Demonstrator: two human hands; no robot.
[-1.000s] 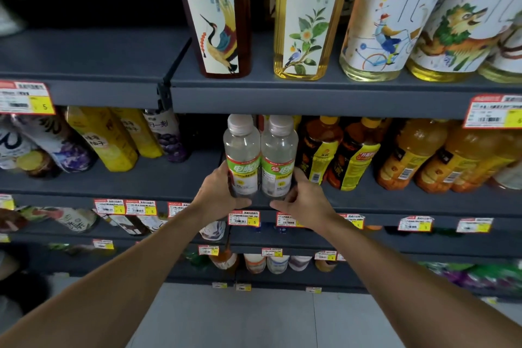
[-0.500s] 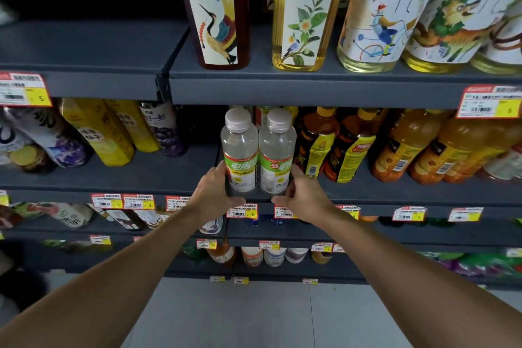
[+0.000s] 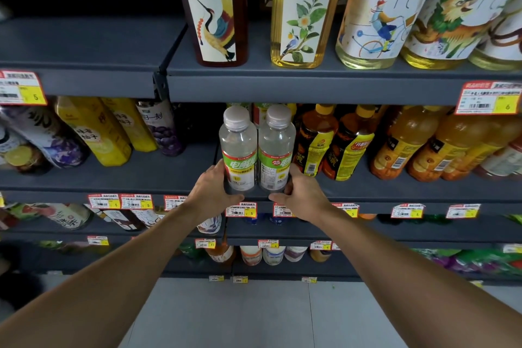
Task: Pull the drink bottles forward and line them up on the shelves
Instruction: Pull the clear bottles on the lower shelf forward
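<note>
Two clear bottles with grey caps and green-white labels stand side by side at the front edge of the middle shelf (image 3: 395,192). My left hand (image 3: 210,192) wraps the base of the left clear bottle (image 3: 238,150). My right hand (image 3: 299,196) wraps the base of the right clear bottle (image 3: 276,150). Both bottles are upright and touch each other. More bottles of the same kind show behind them, mostly hidden.
Dark tea bottles (image 3: 316,144) and orange juice bottles (image 3: 401,147) stand right of the pair. Yellow and purple bottles (image 3: 96,133) fill the shelf to the left, with a gap between. Tall tea bottles (image 3: 305,8) line the shelf above. Lower shelves hold more drinks.
Both hands stay on the two clear bottles, which sit slightly nearer the shelf's front edge. The view has shifted up a little.
</note>
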